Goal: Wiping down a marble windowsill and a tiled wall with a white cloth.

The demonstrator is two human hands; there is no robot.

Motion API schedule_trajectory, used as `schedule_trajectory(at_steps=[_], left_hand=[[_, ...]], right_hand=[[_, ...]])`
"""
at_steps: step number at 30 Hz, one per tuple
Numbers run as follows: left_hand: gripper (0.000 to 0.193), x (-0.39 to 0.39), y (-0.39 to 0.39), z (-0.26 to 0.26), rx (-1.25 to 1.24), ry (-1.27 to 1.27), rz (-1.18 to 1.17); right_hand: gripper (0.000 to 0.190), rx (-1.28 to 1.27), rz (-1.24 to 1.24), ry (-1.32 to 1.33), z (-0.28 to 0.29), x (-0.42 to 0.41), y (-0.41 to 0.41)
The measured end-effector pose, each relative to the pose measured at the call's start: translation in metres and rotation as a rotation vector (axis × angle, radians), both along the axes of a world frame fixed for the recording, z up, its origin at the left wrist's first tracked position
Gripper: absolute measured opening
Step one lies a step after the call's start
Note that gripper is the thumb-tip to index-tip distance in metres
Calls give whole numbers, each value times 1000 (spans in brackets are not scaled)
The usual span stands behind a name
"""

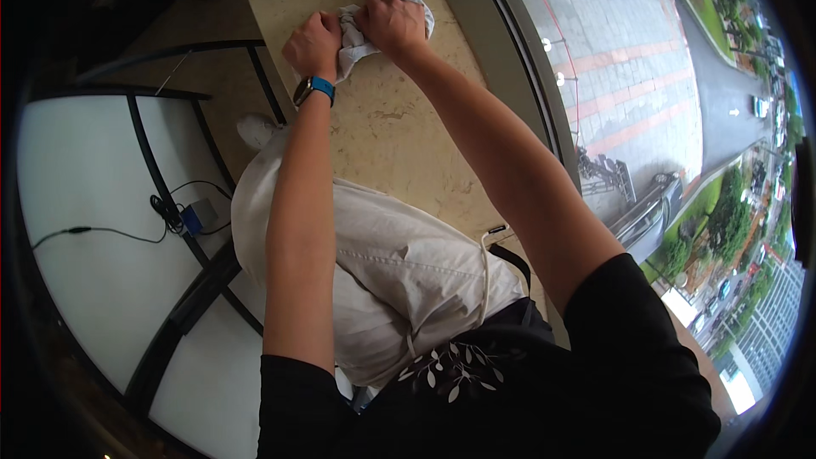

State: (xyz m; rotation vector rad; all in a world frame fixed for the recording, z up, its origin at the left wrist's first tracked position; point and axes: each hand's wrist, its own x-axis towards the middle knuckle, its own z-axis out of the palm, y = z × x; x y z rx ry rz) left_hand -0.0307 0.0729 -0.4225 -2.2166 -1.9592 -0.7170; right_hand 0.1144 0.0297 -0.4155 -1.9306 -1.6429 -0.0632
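Observation:
A crumpled white cloth (357,38) is gripped in both fists above a tan stone-like ledge (408,121). My left hand (312,44), with a blue-banded watch (314,90) at its wrist, clenches one part of the cloth. My right hand (394,20) grasps the bunched part beside it, and loose folds stick out beyond and to the right of that fist. Between the fists the cloth looks gathered into a tight, twisted strand. I cannot tell whether its lower folds touch the ledge.
A window frame (529,64) borders the ledge on the right, with pavement and a road outside far below. To the left stand black-framed white panels (83,166) carrying a cable and a small adapter box (199,217). My light trousers (395,261) rest against the ledge.

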Motion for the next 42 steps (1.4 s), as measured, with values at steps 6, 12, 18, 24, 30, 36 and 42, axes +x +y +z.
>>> schedule_trajectory(at_steps=[6, 12, 18, 24, 30, 36, 42], left_hand=[[32, -2, -57, 3, 11, -10, 59], [32, -9, -129, 12, 14, 34, 27], [29, -19, -198, 22, -167, 23, -65], [26, -14, -224, 44, -137, 28, -201], [26, -10, -213, 39, -153, 11, -229], [29, -19, -134, 18, -95, 19, -180], [29, 1, -31, 6, -23, 10, -208]], right_hand=[[25, -129, -6, 25, 7, -9, -31], [26, -122, 13, -34, 7, -12, -103], [22, -60, 93, 16, 25, -2, -190], [23, -129, 113, 37, 34, 11, -234], [25, -193, 139, 59, 24, 29, -211], [25, -77, 142, 32, 17, 27, -124], [26, 56, 32, 45, -6, 32, -34]])
